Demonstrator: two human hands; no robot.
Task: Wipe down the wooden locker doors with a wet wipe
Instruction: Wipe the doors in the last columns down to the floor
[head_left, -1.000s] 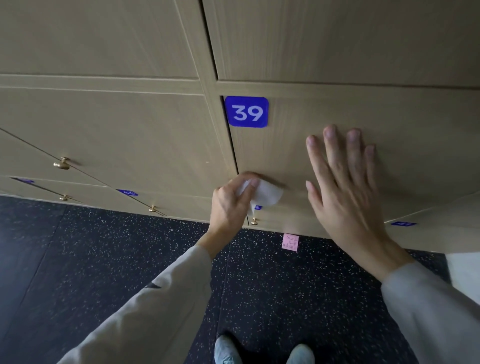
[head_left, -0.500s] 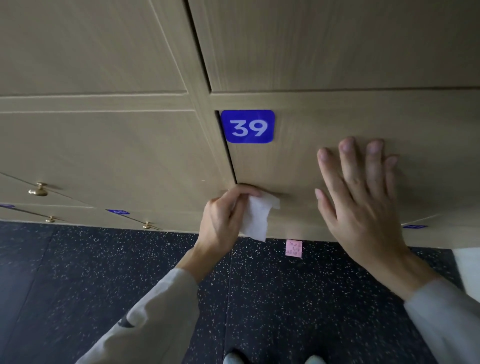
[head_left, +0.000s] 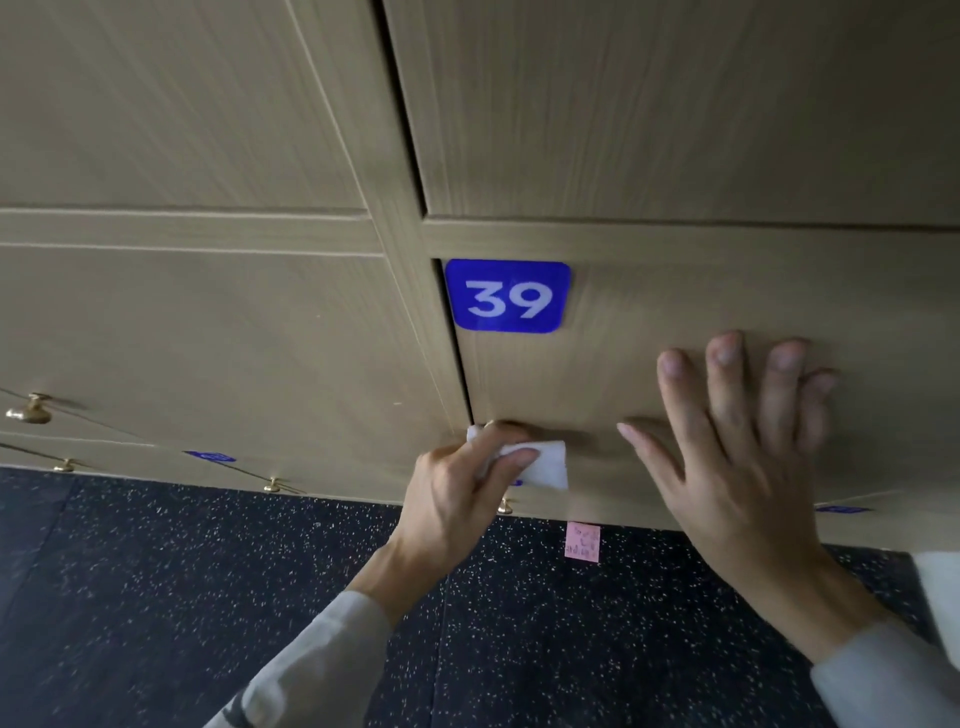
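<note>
My left hand (head_left: 457, 499) pinches the folded white wet wipe (head_left: 540, 464) against the light wooden locker door (head_left: 675, 301) numbered 39. Right hand (head_left: 737, 457) presses flat, fingers spread, likely bracing the door shut.

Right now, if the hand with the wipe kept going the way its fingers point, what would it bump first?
Probably the thumb of the right hand, flat on door 39. The left hand points its wet wipe rightward along that door.

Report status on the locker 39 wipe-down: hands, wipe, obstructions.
Left hand grips wet wipe at door 39 left edge. Right hand flat on door. Nothing blocking.
</note>
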